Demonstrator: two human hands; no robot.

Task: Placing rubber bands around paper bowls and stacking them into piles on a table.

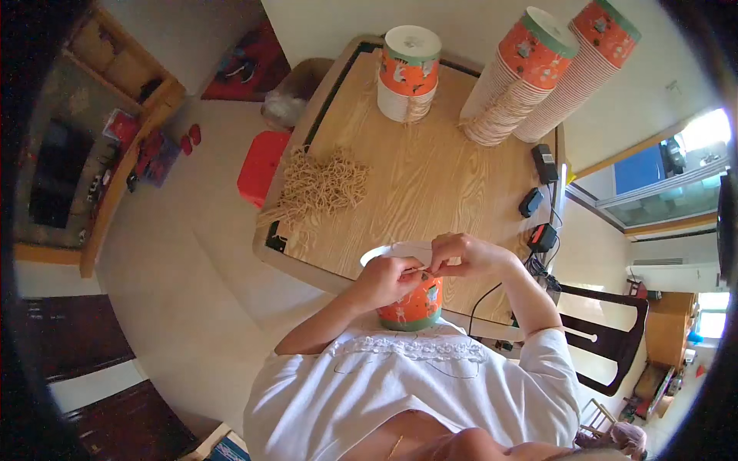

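An orange paper bucket (pixel 410 311) with a green band lies tilted against my white shirt at the table's near edge, its white opening facing the tabletop. My left hand (pixel 387 281) is closed in a pinch at the bucket's side. Right beside it, my right hand (pixel 465 255) pinches too, the fingertips of both nearly meeting over the bucket wall. Whatever thin thing is between the fingers is too small to name. Farther left on the table, a loose heap of tan cord pieces (pixel 324 184) is spread out.
At the back stand a short stack of matching buckets (pixel 410 77) and two tall stacks (pixel 530 65) (pixel 588 77), with tan cords hanging on some. Black adapters (pixel 544 163) and cables line the right edge. A red stool (pixel 263 167) and a dark chair (pixel 607 334) flank the table.
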